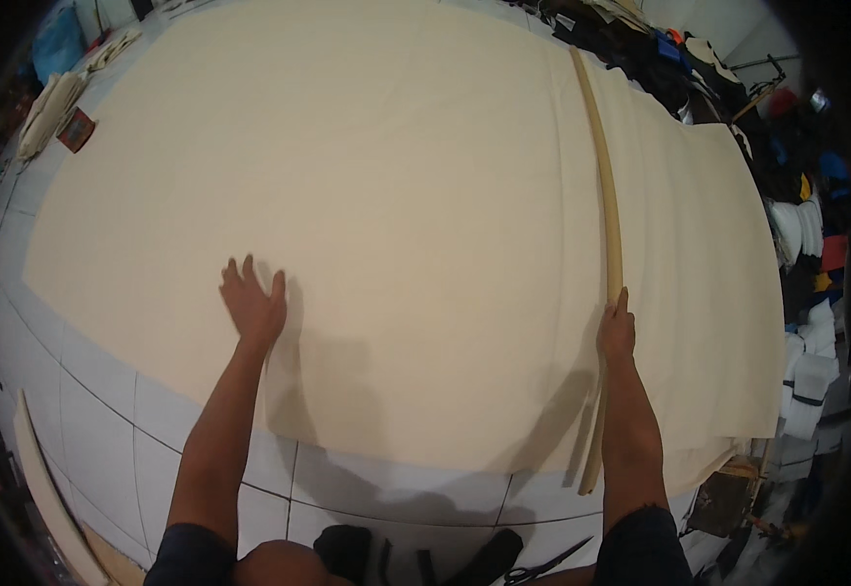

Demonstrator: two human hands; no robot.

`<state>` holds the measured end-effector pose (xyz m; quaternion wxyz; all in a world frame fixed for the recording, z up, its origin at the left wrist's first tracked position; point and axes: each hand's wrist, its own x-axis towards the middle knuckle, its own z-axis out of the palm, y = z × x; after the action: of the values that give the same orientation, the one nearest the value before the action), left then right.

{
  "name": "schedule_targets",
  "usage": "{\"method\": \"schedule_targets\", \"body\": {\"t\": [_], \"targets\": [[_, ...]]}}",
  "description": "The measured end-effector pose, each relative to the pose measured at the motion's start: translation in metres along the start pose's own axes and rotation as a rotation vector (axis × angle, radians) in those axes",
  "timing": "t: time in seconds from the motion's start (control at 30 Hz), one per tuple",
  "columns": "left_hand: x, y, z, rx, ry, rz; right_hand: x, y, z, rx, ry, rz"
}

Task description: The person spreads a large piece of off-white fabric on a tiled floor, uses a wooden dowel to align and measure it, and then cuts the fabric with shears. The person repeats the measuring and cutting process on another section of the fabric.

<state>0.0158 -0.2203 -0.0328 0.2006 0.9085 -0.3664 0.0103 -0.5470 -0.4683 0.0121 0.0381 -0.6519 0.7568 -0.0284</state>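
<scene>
A large sheet of cream cloth (376, 176) lies spread over the tiled floor, smooth at the middle and rippled along its right part. Across its right side runs a long wooden stick (603, 166), reaching from the far edge to just past the near edge. My right hand (618, 332) is closed around the stick toward its near end, with one finger pointing along it. Fingers spread, my left hand (254, 305) is over the left-middle of the cloth and holds nothing. Whether it touches the fabric I cannot tell.
Black-handled scissors (547, 566) lie on the tiles by my legs. Dark clothing and fabric (630, 49) are heaped at the far right, white bundles (811, 381) at the right. Folded cloth (51, 109), a reddish tin (76, 130) and a blue bag (59, 44) sit far left.
</scene>
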Motion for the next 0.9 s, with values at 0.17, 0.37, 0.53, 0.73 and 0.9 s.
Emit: {"method": "schedule_targets", "body": {"t": [0.17,0.37,0.53,0.73,0.9], "targets": [[0.062,0.024,0.037,0.225,-0.043,-0.124,0.008,-0.060,-0.003,0.119,-0.030,-0.100],[0.054,0.034,0.044,0.114,0.055,-0.101,-0.025,-0.184,-0.015,0.134,-0.084,-0.406],[0.060,0.038,0.030,0.059,0.024,-0.132,-0.030,-0.330,0.004,0.059,-0.194,-0.781],[0.067,0.039,0.019,0.032,-0.061,-0.174,0.015,-0.428,0.031,-0.035,-0.197,-1.155],[0.075,0.045,0.011,-0.001,-0.173,-0.239,0.122,-0.495,0.049,-0.104,-0.105,-1.117]]}}
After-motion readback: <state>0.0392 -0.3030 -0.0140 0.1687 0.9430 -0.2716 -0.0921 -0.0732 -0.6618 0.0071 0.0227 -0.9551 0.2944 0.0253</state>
